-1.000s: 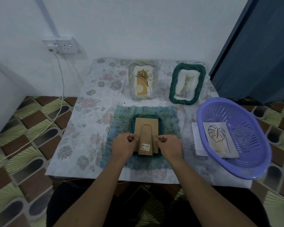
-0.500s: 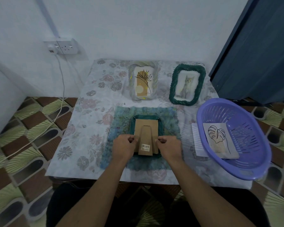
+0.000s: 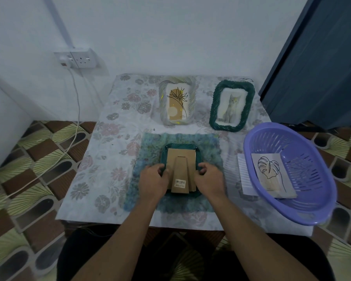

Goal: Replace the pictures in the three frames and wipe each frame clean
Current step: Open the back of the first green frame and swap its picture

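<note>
A dark green frame (image 3: pixel 180 147) lies face down on a fuzzy blue-green cloth (image 3: pixel 150 142), its brown cardboard back and stand facing up. My left hand (image 3: pixel 152 181) grips the frame's left edge with curled fingers. My right hand (image 3: pixel 209 179) grips its right edge the same way. At the back of the table a pale frame (image 3: pixel 177 102) holds a plant drawing. To its right, a second green frame (image 3: pixel 231 106) holds a cat picture. A leaf drawing (image 3: pixel 272 173) lies in the purple basket (image 3: pixel 316 191).
The basket overhangs the table's right edge, with a white sheet (image 3: pixel 244 175) partly under it. A floral tablecloth (image 3: pixel 101 163) covers the small table. A wall socket (image 3: pixel 79 58) with a white cable hangs at the left. A dark blue door (image 3: pixel 322 63) stands at the right.
Both hands stay at the sides of the face-down frame, their fingers shifting slightly along its edges. The frame has barely moved.
</note>
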Available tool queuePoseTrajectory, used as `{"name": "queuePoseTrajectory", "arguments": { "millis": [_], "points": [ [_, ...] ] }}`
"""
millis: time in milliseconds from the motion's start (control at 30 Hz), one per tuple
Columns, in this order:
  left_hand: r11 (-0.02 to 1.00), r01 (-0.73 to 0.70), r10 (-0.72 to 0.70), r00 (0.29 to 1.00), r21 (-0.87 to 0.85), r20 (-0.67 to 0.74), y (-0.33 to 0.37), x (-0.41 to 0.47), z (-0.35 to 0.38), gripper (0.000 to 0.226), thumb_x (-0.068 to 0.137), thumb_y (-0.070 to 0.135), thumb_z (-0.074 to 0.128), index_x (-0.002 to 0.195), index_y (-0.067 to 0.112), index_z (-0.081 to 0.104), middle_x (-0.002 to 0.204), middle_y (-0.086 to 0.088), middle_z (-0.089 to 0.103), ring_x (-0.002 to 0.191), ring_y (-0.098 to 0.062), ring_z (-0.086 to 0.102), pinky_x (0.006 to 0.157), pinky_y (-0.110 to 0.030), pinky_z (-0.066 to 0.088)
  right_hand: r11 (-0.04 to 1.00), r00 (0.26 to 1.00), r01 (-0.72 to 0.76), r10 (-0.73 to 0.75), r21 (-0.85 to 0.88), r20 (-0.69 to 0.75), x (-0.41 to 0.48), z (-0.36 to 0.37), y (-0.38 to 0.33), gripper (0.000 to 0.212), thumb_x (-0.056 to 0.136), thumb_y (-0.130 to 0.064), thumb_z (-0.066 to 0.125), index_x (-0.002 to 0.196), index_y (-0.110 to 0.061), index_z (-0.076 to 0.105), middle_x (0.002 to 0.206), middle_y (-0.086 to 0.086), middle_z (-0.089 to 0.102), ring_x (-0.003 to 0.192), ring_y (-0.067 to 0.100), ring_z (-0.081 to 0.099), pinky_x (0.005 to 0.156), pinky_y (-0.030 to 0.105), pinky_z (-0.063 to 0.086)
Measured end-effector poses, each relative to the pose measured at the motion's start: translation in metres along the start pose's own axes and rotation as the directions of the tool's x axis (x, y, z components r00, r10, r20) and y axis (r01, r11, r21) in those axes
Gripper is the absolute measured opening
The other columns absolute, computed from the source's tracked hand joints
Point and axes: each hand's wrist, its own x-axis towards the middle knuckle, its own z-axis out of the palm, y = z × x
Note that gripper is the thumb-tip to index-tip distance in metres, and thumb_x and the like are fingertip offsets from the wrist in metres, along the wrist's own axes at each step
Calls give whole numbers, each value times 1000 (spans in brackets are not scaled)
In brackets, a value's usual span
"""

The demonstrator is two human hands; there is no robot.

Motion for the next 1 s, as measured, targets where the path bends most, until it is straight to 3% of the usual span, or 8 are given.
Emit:
{"name": "queuePoseTrajectory", "arguments": {
  "millis": [67,167,367,633,833,900,933,1000],
  "points": [
    [997,64,-65,998,48,7,2,4,0,30,95,34,57,121,23,67,120,-8,60,118,-29,51,96,-45,47,1000,1000,8,-8,-6,15,5,0,-2,42,91,-20,59,132,-18,59,116,4,58,94,16,55,81,30,48],
    [989,112,-115,993,93,34,9,12,-2,34,98,38,52,130,33,60,136,-8,45,130,-32,37,108,-52,35,1000,997,-29,29,-3,78,14,0,-7,48,91,-26,58,139,-21,53,129,5,49,110,21,55,95,36,48],
    [979,197,-203,973,59,110,17,28,-1,34,98,47,49,131,41,55,140,-8,36,134,-35,27,111,-54,20,994,984,-105,100,27,147,26,1,-16,56,92,-33,56,145,-20,48,139,7,43,122,27,51,107,43,43],
    [975,211,-219,969,75,118,20,33,2,35,97,50,52,131,43,52,140,-9,35,132,-35,27,109,-53,21,992,985,-107,97,64,144,30,3,-19,46,94,-34,56,139,-26,55,132,9,46,112,25,54,100,40,47],
    [977,199,-207,972,76,112,15,34,4,35,97,49,51,132,46,52,142,-10,35,133,-37,27,109,-54,21,990,975,-139,132,25,178,27,4,-22,62,83,-48,52,143,-32,51,143,11,42,124,31,52,107,48,43],
    [978,191,-199,974,85,107,14,34,4,36,97,50,52,133,47,52,141,-10,35,133,-37,28,109,-55,21,990,974,-136,130,21,184,30,6,-19,71,72,-51,47,141,-33,53,134,12,51,117,31,56,101,46,47],
    [978,190,-199,974,90,105,14,34,5,36,97,50,52,132,47,52,141,-10,36,132,-36,28,109,-55,22,992,975,-124,117,25,189,30,7,-19,70,70,-50,45,137,-33,58,119,11,57,105,28,59,93,42,49],
    [977,188,-198,975,99,103,12,34,5,35,96,49,54,132,47,53,139,-9,37,131,-36,30,109,-54,23,995,975,-102,97,14,201,28,5,-22,55,71,-42,47,121,-30,67,93,5,55,87,23,55,80,36,47]
  ]
}}
